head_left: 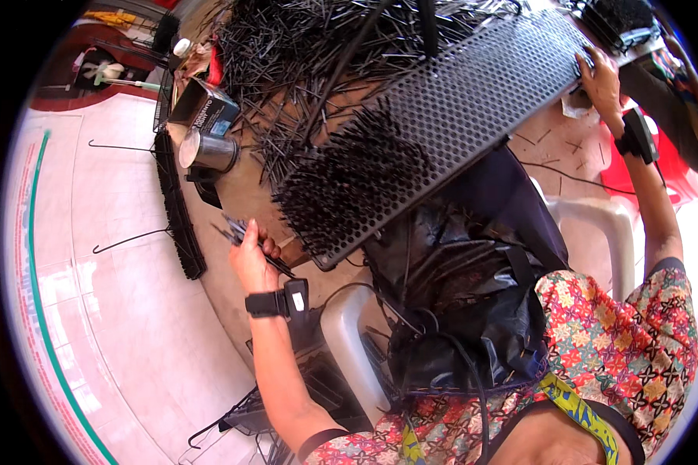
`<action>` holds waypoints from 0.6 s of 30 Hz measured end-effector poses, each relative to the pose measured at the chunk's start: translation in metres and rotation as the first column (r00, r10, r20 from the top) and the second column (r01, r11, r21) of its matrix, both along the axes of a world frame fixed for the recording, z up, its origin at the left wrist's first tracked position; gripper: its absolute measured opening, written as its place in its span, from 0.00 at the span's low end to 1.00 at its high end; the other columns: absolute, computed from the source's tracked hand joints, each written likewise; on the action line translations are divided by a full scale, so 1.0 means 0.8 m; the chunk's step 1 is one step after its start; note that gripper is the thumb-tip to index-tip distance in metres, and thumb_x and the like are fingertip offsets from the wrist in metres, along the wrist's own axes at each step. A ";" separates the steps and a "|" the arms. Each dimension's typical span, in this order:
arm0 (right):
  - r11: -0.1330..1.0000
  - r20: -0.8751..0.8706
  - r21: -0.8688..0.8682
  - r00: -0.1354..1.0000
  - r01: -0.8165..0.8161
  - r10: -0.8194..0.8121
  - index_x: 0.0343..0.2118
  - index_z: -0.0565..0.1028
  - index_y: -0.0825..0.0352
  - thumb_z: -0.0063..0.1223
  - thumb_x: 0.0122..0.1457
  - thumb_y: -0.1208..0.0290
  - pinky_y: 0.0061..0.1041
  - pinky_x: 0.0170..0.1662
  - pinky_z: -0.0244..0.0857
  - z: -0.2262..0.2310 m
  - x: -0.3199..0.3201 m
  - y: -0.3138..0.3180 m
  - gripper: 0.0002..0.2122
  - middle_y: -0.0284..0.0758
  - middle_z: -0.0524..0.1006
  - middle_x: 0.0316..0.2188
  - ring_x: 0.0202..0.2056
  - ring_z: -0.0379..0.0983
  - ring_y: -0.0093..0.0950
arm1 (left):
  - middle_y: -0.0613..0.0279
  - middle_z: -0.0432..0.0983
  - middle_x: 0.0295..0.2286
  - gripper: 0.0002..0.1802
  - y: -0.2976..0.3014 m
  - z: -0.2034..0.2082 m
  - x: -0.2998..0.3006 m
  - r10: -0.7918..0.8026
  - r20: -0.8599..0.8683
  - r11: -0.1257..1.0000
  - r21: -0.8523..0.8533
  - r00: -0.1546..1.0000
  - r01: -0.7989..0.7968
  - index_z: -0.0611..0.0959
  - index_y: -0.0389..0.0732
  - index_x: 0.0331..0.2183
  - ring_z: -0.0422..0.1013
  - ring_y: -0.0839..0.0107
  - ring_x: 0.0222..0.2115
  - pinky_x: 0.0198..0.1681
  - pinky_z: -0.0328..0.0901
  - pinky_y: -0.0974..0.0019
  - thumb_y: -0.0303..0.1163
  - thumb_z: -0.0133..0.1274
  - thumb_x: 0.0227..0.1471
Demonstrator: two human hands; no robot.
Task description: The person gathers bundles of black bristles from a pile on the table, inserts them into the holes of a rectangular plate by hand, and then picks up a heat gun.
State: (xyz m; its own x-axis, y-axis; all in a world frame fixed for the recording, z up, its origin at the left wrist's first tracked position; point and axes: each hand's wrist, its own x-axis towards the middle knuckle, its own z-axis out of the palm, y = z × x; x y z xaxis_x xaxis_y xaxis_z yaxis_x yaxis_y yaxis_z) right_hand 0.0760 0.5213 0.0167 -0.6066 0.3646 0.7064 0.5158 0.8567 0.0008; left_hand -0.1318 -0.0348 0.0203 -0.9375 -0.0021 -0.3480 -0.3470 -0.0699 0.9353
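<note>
A long dark grey perforated panel (485, 81) slants from lower left to upper right in front of me. Dense black bristles (349, 182) stand out of its near left end, while bare holes cover the far part. Fingers closed, my left hand (254, 252) grips a small bundle of thin black strips (233, 231) just off the panel's left end. My right hand (599, 84) is wrapped round the panel's edge near its far right end. Behind the panel lies a big heap of loose black strips (287, 46).
A metal can (219, 152) and an open box (202, 108) stand left of the heap. A long black brush (180, 209) with wire hooks lies on the left. Black bag-like material (457, 294) covers my lap. A pale plastic chair (349, 333) and a red object (675, 163) are nearby.
</note>
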 end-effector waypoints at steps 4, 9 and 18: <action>0.997 0.045 0.080 0.999 0.006 -0.009 0.35 0.71 0.66 0.43 0.52 0.65 0.33 0.45 0.54 -0.008 0.019 -0.002 0.11 0.43 0.70 0.36 0.40 0.63 0.42 | 0.60 0.66 0.13 0.09 -0.003 -0.019 -0.057 -0.166 0.056 0.935 -0.307 0.985 0.175 0.68 0.37 0.20 0.55 0.79 0.07 0.08 0.49 0.75 0.29 0.49 0.44; 0.998 0.021 0.052 0.999 0.033 -0.034 0.35 0.71 0.67 0.41 0.53 0.67 0.33 0.47 0.53 -0.001 0.048 -0.008 0.11 0.43 0.69 0.39 0.43 0.62 0.39 | 0.59 0.64 0.10 0.11 0.026 -0.006 -0.092 -0.386 0.226 0.819 -0.363 0.895 0.445 0.67 0.35 0.17 0.56 0.77 0.06 0.07 0.50 0.74 0.28 0.51 0.42; 1.000 0.003 0.030 1.000 0.001 -0.001 0.36 0.70 0.69 0.40 0.54 0.71 0.30 0.48 0.51 0.027 0.061 -0.031 0.10 0.41 0.69 0.39 0.44 0.61 0.37 | 0.67 0.67 0.18 0.15 0.100 0.012 -0.151 -0.730 0.146 0.665 -0.074 0.668 0.743 0.67 0.42 0.31 0.55 0.82 0.09 0.09 0.50 0.77 0.33 0.55 0.40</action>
State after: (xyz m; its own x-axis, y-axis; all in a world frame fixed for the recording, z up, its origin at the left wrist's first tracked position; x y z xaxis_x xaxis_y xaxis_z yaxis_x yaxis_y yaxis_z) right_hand 0.1246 0.4967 0.0385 -0.6083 0.3437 0.7154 0.5165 0.8558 0.0279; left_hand -0.2529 0.0456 0.0302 -0.6124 0.6281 -0.4800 -0.3242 0.3543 0.8772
